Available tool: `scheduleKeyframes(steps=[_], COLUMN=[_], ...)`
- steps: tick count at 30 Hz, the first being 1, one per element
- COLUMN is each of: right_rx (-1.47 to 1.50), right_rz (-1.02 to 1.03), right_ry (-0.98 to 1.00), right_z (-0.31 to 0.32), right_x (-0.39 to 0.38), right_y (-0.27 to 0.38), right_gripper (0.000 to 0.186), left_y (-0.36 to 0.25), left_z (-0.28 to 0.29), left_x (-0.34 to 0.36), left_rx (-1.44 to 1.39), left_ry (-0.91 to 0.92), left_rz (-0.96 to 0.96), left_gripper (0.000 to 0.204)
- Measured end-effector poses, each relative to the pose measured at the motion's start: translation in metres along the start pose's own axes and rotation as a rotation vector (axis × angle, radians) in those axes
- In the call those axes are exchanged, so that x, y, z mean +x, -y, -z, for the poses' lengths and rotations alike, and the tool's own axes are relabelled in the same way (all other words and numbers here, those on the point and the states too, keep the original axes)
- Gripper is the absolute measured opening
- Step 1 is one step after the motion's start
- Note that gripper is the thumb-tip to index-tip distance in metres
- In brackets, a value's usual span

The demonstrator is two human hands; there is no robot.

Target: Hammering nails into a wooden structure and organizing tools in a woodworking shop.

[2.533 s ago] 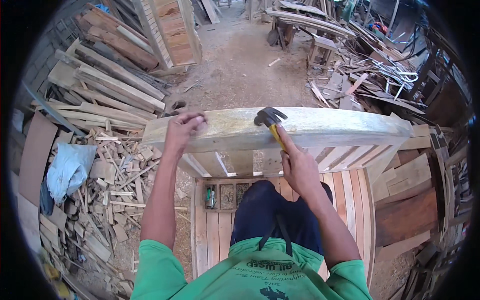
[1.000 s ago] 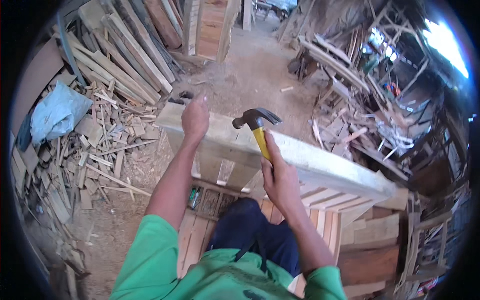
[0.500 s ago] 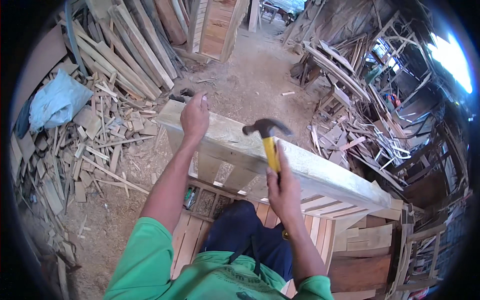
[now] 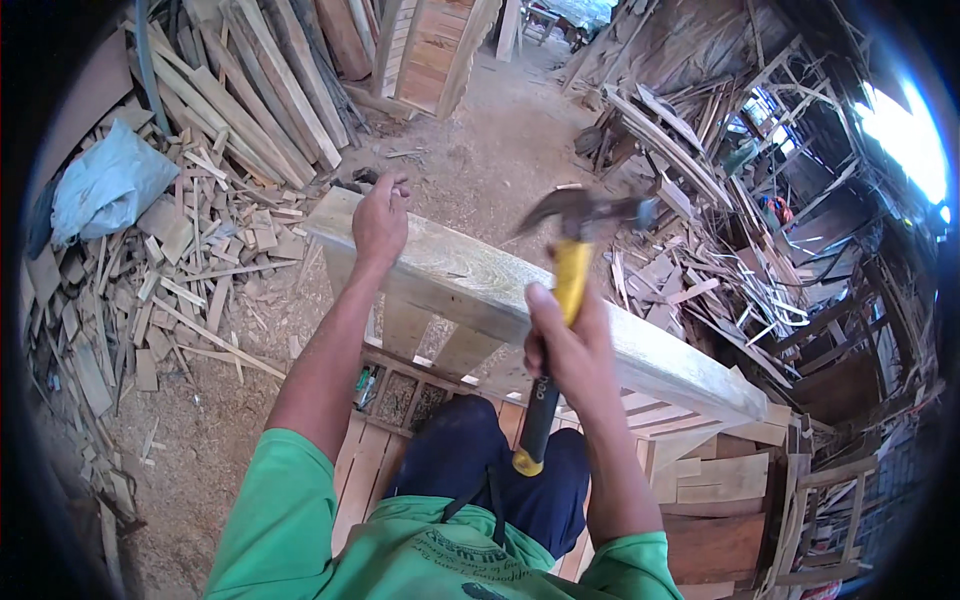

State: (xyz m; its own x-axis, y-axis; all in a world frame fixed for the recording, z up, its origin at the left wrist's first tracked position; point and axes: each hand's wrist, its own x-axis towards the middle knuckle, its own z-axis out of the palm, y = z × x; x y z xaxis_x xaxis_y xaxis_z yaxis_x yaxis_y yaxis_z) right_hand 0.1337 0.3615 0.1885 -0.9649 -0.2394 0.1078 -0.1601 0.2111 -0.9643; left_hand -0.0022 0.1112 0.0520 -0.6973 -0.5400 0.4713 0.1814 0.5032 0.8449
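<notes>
My right hand is wrapped round the yellow and black handle of a claw hammer. The hammer is raised above a thick wooden top rail, its claw to the left and its striking face to the right, the head blurred by motion. At the rail's left end my left hand rests, fingers curled together; whatever they may hold is too small to make out. Slats run down from the rail to a slatted wooden seat, part of the same bench-like piece.
A small compartmented tray with fasteners and a green item sits before my knees. Scrap wood and a pale plastic bag lie at left. Long boards lean behind; more scrap timber fills the right side.
The hammer has been lifted and turned in my right hand, so its claw now points left instead of right. My left hand stays at the rail's end, its fingers slightly shifted.
</notes>
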Motion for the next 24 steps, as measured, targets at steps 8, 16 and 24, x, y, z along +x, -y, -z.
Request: scheduleKeyframes(steps=[8, 16, 24], right_rx=[-0.97, -1.419, -1.494], right_rz=[0.393, 0.472, 0.664], right_ry=[0.34, 0.718, 0.772], right_z=[0.002, -0.009, -0.02], right_x=[0.081, 0.117, 0.143], right_y=[-0.036, 0.009, 0.018], right_gripper=[0.026, 0.027, 0.023], left_y=[0.012, 0.006, 0.007], left_z=[-0.008, 0.006, -0.001], left_x=[0.004, 0.002, 0.003], left_rx=[-0.105, -0.316, -0.276], left_ry=[-0.067, -0.06, -0.043], left_rz=[-0.013, 0.146, 0.085], left_gripper=[0.027, 0.025, 0.026])
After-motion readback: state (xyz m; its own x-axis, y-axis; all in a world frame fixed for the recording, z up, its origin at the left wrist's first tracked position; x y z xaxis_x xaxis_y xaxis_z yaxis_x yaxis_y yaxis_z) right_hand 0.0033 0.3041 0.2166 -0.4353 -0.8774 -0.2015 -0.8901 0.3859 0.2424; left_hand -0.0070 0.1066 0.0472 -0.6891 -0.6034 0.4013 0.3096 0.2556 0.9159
